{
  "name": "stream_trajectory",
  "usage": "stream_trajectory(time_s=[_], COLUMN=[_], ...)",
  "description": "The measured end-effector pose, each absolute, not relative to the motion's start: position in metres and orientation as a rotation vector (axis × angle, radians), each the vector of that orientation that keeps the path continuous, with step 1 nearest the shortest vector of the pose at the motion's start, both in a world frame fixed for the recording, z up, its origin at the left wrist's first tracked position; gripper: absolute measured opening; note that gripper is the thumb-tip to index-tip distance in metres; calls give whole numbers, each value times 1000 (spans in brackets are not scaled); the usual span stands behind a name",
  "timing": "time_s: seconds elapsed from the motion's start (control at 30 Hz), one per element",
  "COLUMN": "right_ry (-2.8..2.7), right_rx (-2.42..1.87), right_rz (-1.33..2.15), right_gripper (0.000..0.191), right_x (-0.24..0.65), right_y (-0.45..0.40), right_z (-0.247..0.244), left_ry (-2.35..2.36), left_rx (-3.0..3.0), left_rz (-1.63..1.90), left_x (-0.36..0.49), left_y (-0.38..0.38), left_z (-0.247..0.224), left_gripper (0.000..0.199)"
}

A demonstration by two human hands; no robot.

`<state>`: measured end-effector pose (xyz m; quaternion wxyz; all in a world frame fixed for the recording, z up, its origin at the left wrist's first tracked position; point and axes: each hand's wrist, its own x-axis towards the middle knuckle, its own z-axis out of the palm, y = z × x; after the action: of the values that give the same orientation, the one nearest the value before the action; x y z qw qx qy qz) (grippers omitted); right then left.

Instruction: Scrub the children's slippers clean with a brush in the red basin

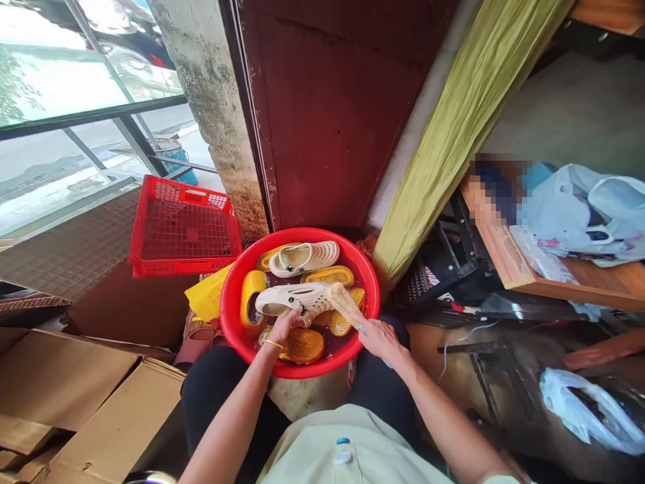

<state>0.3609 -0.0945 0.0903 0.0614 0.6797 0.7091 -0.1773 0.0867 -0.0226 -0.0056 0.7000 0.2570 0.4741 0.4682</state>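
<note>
My left hand [286, 327] is closed on the near side of a cream clog [292, 296] with holes in its upper, above a red basin [373, 286]. In my right hand [383, 341] is a scrub brush [347, 306], its pale bristles against the right end of that clog. Behind it, a second cream clog [305, 258] rests in the basin. Several yellow clogs lie around them in dark water, among them one at the left [252, 296] and one sole-up at the front [304, 346].
A red plastic crate [186, 262] stands left of the basin, with cardboard boxes [111, 410] nearer me. A dark red door [337, 121] rises behind, beside a yellow-green curtain [443, 161]. At right, plastic bags [589, 208] lie on a wooden table [544, 286].
</note>
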Motion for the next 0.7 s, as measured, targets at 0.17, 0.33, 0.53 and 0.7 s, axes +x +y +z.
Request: stream_trajectory(time_s=[0.17, 0.33, 0.53, 0.7], right_ry=[2158, 2229, 2227, 2152], right_rx=[2174, 2164, 2275, 2161], right_rz=[-715, -843, -958, -793], right_gripper=[67, 69, 65, 62], right_x=[345, 323, 352, 351], right_y=[-83, -73, -69, -47], right_z=[89, 88, 88, 80], left_ry=[1099, 1159, 1018, 941], left_rx=[379, 311, 285, 522], left_rz=[981, 1203, 1316, 1482], left_x=[76, 67, 59, 51], left_y=[-11, -10, 0, 24], left_z=[7, 9, 35, 81], left_gripper=[56, 30, 18, 26])
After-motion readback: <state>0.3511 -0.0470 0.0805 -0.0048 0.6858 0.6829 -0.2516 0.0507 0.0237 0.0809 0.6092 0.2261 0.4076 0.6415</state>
